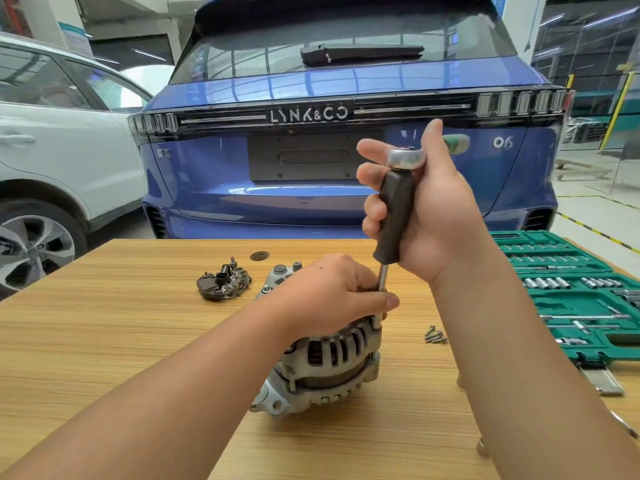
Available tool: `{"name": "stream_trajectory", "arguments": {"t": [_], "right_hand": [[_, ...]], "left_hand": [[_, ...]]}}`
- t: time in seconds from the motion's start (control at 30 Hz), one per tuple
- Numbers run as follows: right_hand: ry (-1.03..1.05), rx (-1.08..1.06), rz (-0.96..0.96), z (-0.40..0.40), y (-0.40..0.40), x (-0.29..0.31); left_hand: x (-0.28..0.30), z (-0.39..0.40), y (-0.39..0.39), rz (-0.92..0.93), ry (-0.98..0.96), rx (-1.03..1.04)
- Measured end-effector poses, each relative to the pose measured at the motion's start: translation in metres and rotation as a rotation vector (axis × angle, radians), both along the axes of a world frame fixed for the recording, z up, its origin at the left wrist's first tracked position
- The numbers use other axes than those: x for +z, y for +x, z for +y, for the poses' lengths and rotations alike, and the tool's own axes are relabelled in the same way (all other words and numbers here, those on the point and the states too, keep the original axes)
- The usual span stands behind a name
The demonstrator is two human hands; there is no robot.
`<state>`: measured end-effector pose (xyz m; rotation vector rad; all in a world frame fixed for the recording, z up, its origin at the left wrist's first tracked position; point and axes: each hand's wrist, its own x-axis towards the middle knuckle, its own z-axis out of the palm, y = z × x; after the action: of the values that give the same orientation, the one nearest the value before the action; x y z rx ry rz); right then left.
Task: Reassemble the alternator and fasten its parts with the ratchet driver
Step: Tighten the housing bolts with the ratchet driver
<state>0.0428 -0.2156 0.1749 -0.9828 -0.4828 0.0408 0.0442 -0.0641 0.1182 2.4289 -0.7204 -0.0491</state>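
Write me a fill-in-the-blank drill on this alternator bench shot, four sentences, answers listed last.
1. The right hand grips the ratchet driver by its black ____.
2. The left hand steadies the driver's metal ____ just above the alternator.
3. A small pile of loose ____ lies on the table right of the alternator.
4. The open socket set case is ____ in colour.

Answers: handle; shaft; screws; green

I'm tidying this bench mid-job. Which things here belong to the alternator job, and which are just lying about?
In the job:
alternator
ratchet driver, in the right hand
left hand, steadying the shaft
loose screws
rectifier plate, still off
socket set

Just lying about:
dark round disc on the table
blue car
white car
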Motion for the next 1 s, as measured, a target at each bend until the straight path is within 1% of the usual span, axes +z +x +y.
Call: {"name": "stream_trajectory", "arguments": {"t": [0.03, 0.1, 0.17, 0.2, 0.23, 0.3, 0.37, 0.43, 0.5, 0.57, 0.63, 0.7, 0.83, 0.93, 1.0], "right_hand": [[0.003, 0.054, 0.022, -0.002, 0.001, 0.001], [0.007, 0.123, 0.006, -0.004, 0.001, 0.000], [0.025, 0.100, -0.066, -0.003, 0.001, -0.002], [0.026, 0.028, -0.132, -0.001, 0.001, -0.005], [0.016, -0.090, -0.220, 0.000, 0.000, -0.007], [-0.031, -0.388, -0.447, 0.003, -0.001, -0.010], [-0.127, -0.658, -0.695, 0.003, -0.001, -0.013], [-0.260, -0.826, -0.900, 0.002, 0.000, -0.017], [-0.353, -0.898, -0.975, 0.002, 0.002, -0.020], [-0.376, -0.881, -0.944, 0.004, 0.004, -0.020], [-0.297, -0.722, -0.839, 0.007, 0.001, -0.019], [-0.189, -0.559, -0.691, 0.008, -0.002, -0.017], [-0.008, -0.306, -0.341, 0.005, 0.000, -0.010], [0.032, -0.056, -0.062, 0.000, 0.004, -0.004], [0.032, 0.044, 0.015, -0.004, 0.005, -0.001]], "left_hand": [[0.000, 0.000, 0.000, 0.002, -0.006, 0.000], [0.000, 0.001, 0.001, 0.007, -0.008, 0.000], [0.000, 0.002, 0.001, 0.007, -0.002, -0.007], [0.000, 0.002, 0.001, 0.008, -0.003, -0.011], [0.001, 0.002, 0.000, 0.007, -0.005, -0.013], [0.001, 0.001, -0.002, -0.005, -0.009, -0.013], [0.001, 0.000, -0.004, -0.025, -0.019, -0.012], [0.001, -0.001, -0.005, -0.039, -0.031, -0.013], [0.001, -0.001, -0.006, -0.051, -0.045, -0.016], [0.001, -0.001, -0.008, -0.060, -0.046, -0.015], [0.002, -0.001, -0.008, -0.063, -0.028, -0.009], [0.003, -0.002, -0.007, -0.060, 0.000, 0.007], [0.003, -0.002, -0.008, -0.062, 0.010, 0.006], [0.002, -0.003, -0.007, -0.063, -0.006, 0.002], [0.001, -0.003, -0.007, -0.058, -0.015, 0.000]]}}
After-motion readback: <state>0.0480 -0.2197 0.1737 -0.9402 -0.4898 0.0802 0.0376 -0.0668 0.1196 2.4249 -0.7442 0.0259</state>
